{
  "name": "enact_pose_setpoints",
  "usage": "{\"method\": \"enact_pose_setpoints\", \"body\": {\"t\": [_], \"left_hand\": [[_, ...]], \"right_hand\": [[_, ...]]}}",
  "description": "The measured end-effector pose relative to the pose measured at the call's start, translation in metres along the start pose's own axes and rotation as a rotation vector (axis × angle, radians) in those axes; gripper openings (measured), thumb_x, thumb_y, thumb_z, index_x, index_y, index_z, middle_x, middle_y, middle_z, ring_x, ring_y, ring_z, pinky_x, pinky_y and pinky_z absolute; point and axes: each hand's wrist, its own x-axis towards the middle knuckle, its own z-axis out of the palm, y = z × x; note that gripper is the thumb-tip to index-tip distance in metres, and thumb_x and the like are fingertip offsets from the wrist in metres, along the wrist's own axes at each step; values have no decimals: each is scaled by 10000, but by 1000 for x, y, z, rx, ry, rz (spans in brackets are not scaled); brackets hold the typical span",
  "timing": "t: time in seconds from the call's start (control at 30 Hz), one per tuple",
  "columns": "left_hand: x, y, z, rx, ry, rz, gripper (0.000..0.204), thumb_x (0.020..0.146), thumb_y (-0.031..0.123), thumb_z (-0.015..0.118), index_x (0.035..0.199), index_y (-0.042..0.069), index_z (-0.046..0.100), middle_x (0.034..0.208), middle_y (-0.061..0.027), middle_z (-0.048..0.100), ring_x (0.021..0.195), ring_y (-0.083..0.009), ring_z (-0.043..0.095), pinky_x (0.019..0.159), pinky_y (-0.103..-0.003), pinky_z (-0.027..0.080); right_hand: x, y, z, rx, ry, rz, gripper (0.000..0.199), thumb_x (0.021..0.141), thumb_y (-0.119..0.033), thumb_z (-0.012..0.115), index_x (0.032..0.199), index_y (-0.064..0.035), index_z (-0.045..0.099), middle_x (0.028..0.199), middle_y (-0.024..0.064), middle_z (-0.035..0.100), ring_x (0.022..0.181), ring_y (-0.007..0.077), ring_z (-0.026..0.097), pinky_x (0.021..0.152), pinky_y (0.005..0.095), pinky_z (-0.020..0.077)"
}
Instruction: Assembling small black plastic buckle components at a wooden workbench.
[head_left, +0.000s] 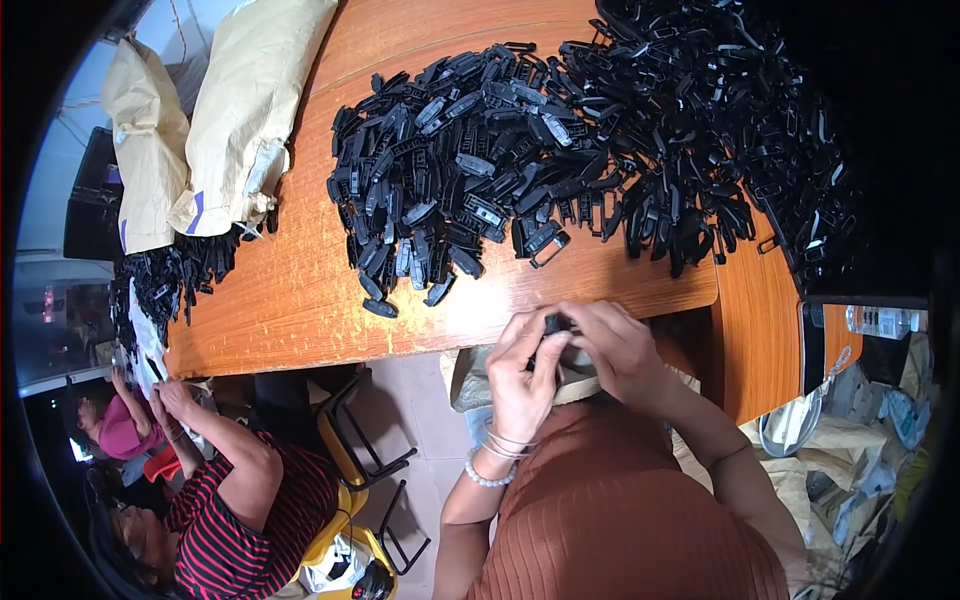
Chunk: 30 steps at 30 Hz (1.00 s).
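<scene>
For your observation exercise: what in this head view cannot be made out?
- Small black part: mostly covered by the left hand and right hand; shape unclear.
- Black clip pile: upper right fades into the dark rim.
- Co-worker's hands: too small to tell what they hold.

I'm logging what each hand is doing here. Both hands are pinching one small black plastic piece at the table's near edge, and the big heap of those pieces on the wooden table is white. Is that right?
Not quite: the heap is black, not white, as the head view shows. The rest stands: the left hand and right hand together pinch one small black plastic piece at the near edge of the wooden table.
</scene>
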Motion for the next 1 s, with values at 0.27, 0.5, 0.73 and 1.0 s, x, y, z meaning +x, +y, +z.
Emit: {"method": "enact_pose_setpoints", "body": {"t": [0.27, 0.5, 0.73, 1.0], "left_hand": [[-6, -27, -12, -556, -144, -287, 263, 839, 77, 595, 1054, -74, 597, 838, -86, 608, 503, -105, 515, 489, -203, 400], [-12, -61, -18, -696, -184, -427, 241, 842, 110, 604, 1032, -38, 617, 667, -69, 587, 467, -125, 503, 460, -237, 394], [-2, -49, -20, 596, 48, 305, 105, 729, 75, 696, 804, 8, 665, 747, -112, 621, 684, -244, 597, 616, -322, 471], [55, -68, -72, 1008, 435, -170, 432, 841, 379, 594, 647, -8, 599, 586, -203, 557, 530, -381, 540, 504, -422, 405]], "right_hand": [[-15, 12, 5, 658, 75, 389, 248, 793, -52, 625, 1019, 42, 581, 935, 86, 544, 826, 137, 538, 712, 248, 429], [-23, 31, 19, 605, 29, 398, 106, 759, 27, 601, 864, 40, 616, 802, 81, 574, 740, 135, 548, 669, 243, 427], [11, 49, 30, 233, 121, 343, 160, 821, -52, 561, 957, 23, 597, 812, 134, 560, 708, 214, 565, 631, 296, 439], [32, 50, 55, -275, 80, 344, 187, 795, -142, 634, 888, -6, 545, 832, 150, 505, 766, 310, 552, 654, 386, 432]]}}
